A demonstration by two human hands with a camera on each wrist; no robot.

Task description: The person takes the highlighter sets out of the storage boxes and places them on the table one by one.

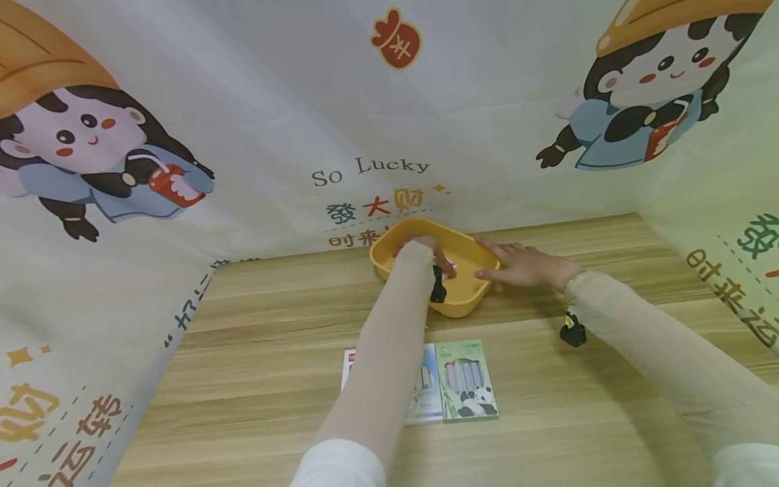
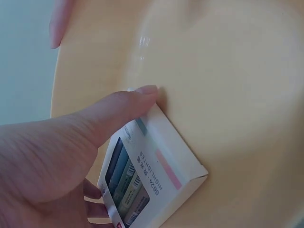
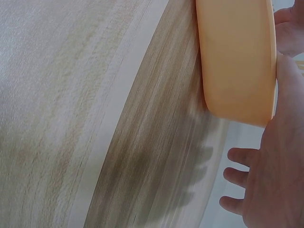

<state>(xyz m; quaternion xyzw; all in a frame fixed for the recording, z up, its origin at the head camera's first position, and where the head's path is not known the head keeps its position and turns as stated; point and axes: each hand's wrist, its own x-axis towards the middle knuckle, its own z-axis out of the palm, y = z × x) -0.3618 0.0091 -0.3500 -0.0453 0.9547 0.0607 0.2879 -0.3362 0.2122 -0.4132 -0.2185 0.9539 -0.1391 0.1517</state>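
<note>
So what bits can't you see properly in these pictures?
- Left hand: in the head view its own forearm covers the fingers inside the yellow tray.
- Highlighter box: the left wrist view's bottom edge cuts it off, and the small print is too tiny to read.
- White pack on the table: the left forearm hides its middle.
- Right hand: the right wrist view's edge cuts it off.

Both arms wear long, close-fitting beige sleeves to the wrists, with white cuffs or sleeve ends near the elbows at 6 o'clock. A small black device hangs under each wrist. The left hand (image 1: 426, 251) and right hand (image 1: 525, 265) are bare.
</note>
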